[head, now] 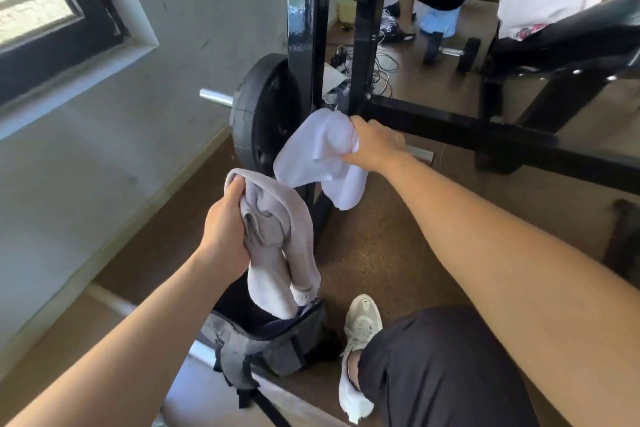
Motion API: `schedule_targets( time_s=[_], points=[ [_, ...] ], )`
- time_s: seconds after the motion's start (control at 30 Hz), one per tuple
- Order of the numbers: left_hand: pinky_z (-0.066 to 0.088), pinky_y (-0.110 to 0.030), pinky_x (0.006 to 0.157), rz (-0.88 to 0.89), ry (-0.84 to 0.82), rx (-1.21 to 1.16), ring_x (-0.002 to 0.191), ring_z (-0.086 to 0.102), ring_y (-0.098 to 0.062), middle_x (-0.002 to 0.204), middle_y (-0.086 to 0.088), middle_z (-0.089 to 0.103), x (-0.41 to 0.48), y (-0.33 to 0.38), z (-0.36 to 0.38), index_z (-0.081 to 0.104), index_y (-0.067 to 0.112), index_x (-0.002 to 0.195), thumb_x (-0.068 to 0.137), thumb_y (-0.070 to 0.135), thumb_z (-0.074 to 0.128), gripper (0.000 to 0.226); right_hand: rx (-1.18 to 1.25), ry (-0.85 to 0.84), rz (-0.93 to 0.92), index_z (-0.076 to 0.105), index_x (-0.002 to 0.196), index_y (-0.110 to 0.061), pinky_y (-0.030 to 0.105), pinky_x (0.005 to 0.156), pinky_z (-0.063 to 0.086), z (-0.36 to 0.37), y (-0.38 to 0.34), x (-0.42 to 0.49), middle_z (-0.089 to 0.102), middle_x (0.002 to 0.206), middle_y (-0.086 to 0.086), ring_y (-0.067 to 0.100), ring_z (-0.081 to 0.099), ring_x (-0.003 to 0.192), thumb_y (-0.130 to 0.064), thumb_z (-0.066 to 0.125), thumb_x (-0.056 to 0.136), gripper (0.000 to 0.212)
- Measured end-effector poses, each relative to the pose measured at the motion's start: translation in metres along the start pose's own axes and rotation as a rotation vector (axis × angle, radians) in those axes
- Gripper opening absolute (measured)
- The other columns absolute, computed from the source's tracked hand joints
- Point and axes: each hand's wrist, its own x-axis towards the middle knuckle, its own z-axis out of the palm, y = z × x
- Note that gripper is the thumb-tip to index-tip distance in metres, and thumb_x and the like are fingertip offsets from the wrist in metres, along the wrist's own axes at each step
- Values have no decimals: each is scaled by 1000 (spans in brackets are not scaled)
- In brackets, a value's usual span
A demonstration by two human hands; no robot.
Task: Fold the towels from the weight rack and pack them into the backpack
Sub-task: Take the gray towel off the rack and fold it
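Nearest us, the backpack [242, 343] is sitting on the floor beside our shoe, its mouth gaping upward. Above it our left hand [225, 232] is gripping the grey towel [277, 229], fingers curled round a bunched handful near its top. The tail is hanging down to the bag's opening, and we cannot tell whether it is already inside. Further out our right hand [372, 146] is clutching the white towel [318, 156] in a closed fist, loose corners drooping below, just in front of the rack [365, 45]. Both towels are looking light, soft and limp: they are sagging wherever unsupported and, we are judging, posing no risk of breaking or slipping. Neither is looking folded. For a clean fold we are thinking of pinching two corners along one edge rather than the crumpled middle, letting the cloth hang flat.
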Motion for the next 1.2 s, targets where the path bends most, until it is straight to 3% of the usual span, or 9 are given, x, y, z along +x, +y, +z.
schedule_targets(
  time_s=[0.07, 0.27, 0.4, 0.47, 0.53, 0.67, 0.8, 1.0, 1.2],
  points=[
    [53, -47, 105, -1, -12, 4, 109, 74, -24, 111, -6, 80, -3, -2, 5, 78, 19, 111, 103, 51, 53, 41, -9, 20, 3, 34, 145, -29, 46, 89, 47, -1, -1, 2, 54, 129, 10, 37, 57, 116, -54, 68, 82, 76],
    [56, -42, 99, 10, -22, 37, 104, 76, -21, 110, -7, 80, -12, 0, 13, 76, 16, 114, 103, 50, 53, 43, -3, 226, 15, 15, 158, -22, 51, 109, 27, 8, -25, -39, 28, 154, 10, 37, 28, 138, -53, 74, 72, 109],
    [55, -40, 99, 20, -45, 78, 105, 76, -22, 109, -9, 80, -28, 4, 6, 75, 14, 114, 105, 46, 51, 42, 586, 253, -60, 45, 145, -26, 48, 107, 36, 19, -70, -115, 44, 142, 0, 26, 39, 132, -40, 70, 80, 70],
    [54, -40, 103, 30, -62, 105, 107, 75, -22, 111, -11, 79, -38, 6, -3, 76, 12, 114, 105, 46, 50, 43, 1005, 110, -112, 58, 132, -26, 32, 101, 44, 22, -91, -162, 53, 132, -2, 13, 50, 120, -38, 66, 83, 51],
    [53, -42, 104, 29, -66, 120, 109, 75, -25, 113, -14, 78, -48, 8, -15, 75, 10, 117, 105, 48, 50, 46, 1161, 47, -164, 62, 126, -24, 14, 89, 45, 23, -104, -203, 55, 123, 0, 5, 55, 106, -32, 68, 82, 45],
    [53, -45, 105, -30, -81, 112, 111, 74, -29, 114, -18, 77, -72, 9, -44, 73, 6, 119, 102, 51, 54, 51, 1018, 82, -164, 55, 127, -21, 9, 80, 47, 35, -117, -245, 48, 117, 1, -2, 53, 96, -12, 82, 77, 57],
    [49, -48, 109, -116, -93, 71, 117, 71, -31, 121, -19, 75, -103, -3, -77, 69, 6, 127, 100, 54, 56, 57, 980, 108, -128, 57, 121, -18, 11, 74, 50, 44, -126, -269, 55, 112, 1, 0, 56, 92, -1, 73, 83, 45],
    [52, -42, 104, -95, -43, 46, 115, 71, -28, 118, -16, 76, -146, -25, -122, 70, 6, 123, 106, 43, 49, 46, 838, 37, -174, 73, 99, -19, 4, 72, 49, 48, -142, -308, 71, 93, -8, -1, 63, 82, -9, 67, 92, 13],
    [55, -37, 85, -60, 130, 58, 101, 72, -26, 104, -14, 79, -172, -67, -166, 77, 12, 103, 105, 33, 56, 29, 828, -149, -161, 66, 99, -17, 21, 78, 54, 47, -146, -331, 68, 94, -4, 9, 63, 90, -14, 60, 98, 8]
  ],
)
